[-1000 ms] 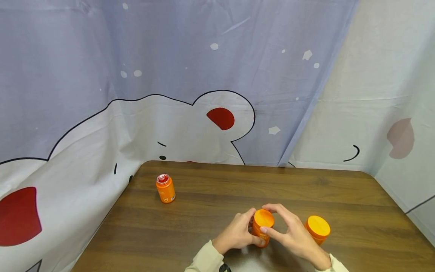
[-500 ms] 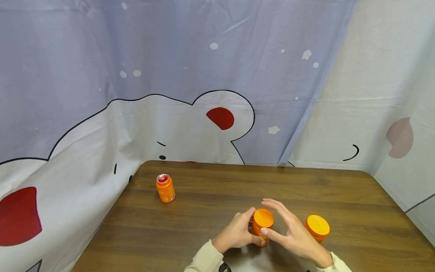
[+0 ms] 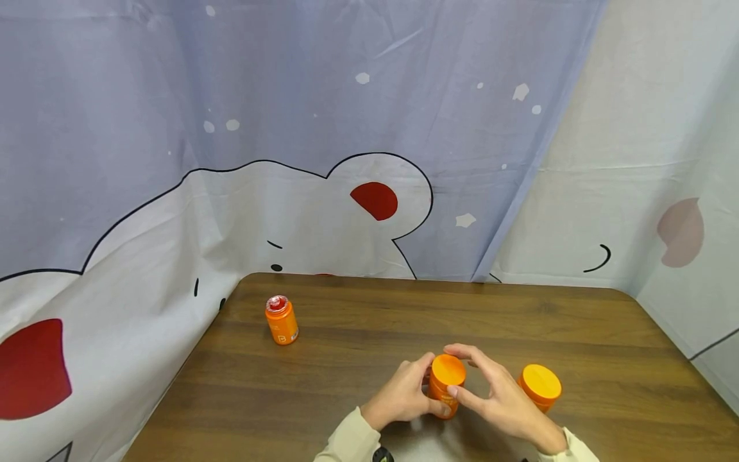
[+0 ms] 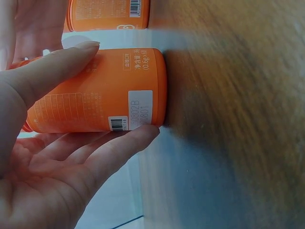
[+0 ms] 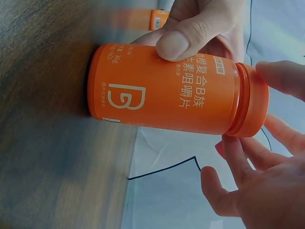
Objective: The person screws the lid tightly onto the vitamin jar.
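An orange bottle (image 4: 100,100) with white print and a barcode label stands upright on the wooden table. My left hand (image 3: 401,398) grips its body from the left, the thumb across the front and the fingers behind. On top is an orange screw lid (image 3: 448,369), and in the right wrist view a narrow gap shows between the lid and the shoulder. My right hand (image 3: 502,407) pinches the lid's side, thumb on one side and fingertips on the other. The left thumb (image 5: 176,43) lies on the printed label in the right wrist view.
To the right, close behind my right hand, stands another orange bottle (image 3: 541,384) with a yellow-orange lid. A third orange bottle (image 3: 281,322), its top red under clear film, stands at the back left of the table (image 3: 358,314). A printed curtain (image 3: 323,96) hangs behind.
Half a second ago the right index finger was lifted away from the lid; now the fingers have closed in on the lid again. The left hand and the bottle stay in place.
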Demonstrator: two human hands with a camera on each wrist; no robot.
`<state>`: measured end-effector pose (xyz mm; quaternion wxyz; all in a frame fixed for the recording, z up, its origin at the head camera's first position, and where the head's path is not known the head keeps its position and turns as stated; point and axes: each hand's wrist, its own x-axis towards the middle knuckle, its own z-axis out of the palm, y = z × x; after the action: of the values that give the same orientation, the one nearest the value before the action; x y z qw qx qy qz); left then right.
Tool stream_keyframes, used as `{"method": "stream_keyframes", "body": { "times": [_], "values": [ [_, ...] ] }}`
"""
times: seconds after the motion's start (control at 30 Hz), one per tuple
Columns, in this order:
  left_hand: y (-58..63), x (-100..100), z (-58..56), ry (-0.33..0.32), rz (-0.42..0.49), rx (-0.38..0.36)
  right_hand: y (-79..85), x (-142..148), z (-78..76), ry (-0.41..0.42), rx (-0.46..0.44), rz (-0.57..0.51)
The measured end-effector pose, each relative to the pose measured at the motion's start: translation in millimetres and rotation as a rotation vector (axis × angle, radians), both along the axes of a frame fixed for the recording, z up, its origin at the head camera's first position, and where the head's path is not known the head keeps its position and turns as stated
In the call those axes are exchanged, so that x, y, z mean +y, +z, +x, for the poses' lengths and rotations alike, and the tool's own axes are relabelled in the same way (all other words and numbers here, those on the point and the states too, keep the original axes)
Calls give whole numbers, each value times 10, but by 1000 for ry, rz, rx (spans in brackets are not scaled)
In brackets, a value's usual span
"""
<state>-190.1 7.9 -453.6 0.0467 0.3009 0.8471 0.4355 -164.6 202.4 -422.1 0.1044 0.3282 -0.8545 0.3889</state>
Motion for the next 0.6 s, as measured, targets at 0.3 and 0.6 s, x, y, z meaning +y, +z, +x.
{"method": "stream_keyframes", "body": {
  "times": [0.3, 0.6],
  "values": [
    [-6, 5, 7, -1, 10, -3, -16, -6, -8, -24, 7, -17],
    [-5, 0, 9, -6, 14, -9, -23, -20, -9, -54, 10, -13]
  ]
}}
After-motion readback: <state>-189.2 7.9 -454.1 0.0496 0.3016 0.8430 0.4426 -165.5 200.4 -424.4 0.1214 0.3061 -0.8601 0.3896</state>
